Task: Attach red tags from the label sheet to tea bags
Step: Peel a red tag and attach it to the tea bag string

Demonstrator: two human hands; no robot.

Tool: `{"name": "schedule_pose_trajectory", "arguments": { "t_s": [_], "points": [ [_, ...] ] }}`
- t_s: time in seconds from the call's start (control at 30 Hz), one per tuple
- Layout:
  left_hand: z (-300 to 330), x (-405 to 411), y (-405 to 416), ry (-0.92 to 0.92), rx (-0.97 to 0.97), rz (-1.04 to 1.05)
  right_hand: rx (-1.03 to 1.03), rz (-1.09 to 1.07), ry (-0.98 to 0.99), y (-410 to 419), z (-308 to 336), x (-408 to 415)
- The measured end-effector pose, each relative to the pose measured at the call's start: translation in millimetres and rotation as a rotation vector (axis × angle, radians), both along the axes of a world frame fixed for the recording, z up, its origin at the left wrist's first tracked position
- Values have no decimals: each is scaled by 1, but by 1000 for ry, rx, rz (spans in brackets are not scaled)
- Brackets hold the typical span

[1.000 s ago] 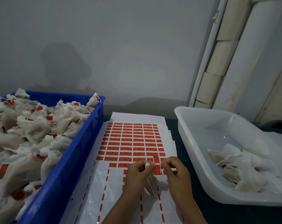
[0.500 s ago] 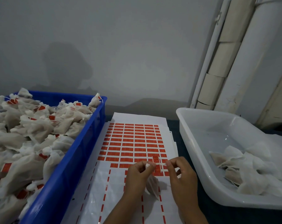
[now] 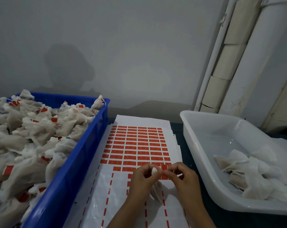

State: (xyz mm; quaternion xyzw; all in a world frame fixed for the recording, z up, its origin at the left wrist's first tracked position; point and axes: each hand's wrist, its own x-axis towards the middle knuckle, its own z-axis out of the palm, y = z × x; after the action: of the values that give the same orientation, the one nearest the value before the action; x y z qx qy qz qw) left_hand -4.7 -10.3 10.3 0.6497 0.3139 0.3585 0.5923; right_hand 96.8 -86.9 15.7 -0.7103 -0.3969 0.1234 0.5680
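Hands met over label sheet [image 3: 139, 145] near its right edge. I saw left hand [image 3: 143, 180] pinching tea bag [image 3: 155, 190], bag hanging below; right hand [image 3: 183, 178] pinching red tag [image 3: 164, 167], just right of bag's top.

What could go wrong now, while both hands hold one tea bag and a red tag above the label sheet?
1. The red tag is pinched between fingertips; it may stick to skin or go on crooked.
2. The tea bag hangs low from the left hand, so it may brush the label sheet.
3. The right hand hovers over unpeeled tags and might lift one.
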Motion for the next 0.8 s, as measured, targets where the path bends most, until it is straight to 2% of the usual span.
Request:
{"name": "schedule_pose_trajectory", "arguments": {
  "t_s": [0.13, 0.33, 0.4, 0.57, 0.8],
  "points": [
    [2, 1, -3, -25, -18, -18, 40, -37, -114, -3, 1, 3],
    [6, 0, -4, 17, -216, 12, 170, 26, -508, -8, 12, 4],
    [7, -1, -5, 8, -206, -28, 169, 66, -603, -10, 13, 2],
    [9, 0, -4, 11, -177, -48, 162, 52, -634, -11, 13, 1],
    [13, -1, -3, 1, -242, -4, 100, 47, -592, -10, 12, -3]
  ]
}}
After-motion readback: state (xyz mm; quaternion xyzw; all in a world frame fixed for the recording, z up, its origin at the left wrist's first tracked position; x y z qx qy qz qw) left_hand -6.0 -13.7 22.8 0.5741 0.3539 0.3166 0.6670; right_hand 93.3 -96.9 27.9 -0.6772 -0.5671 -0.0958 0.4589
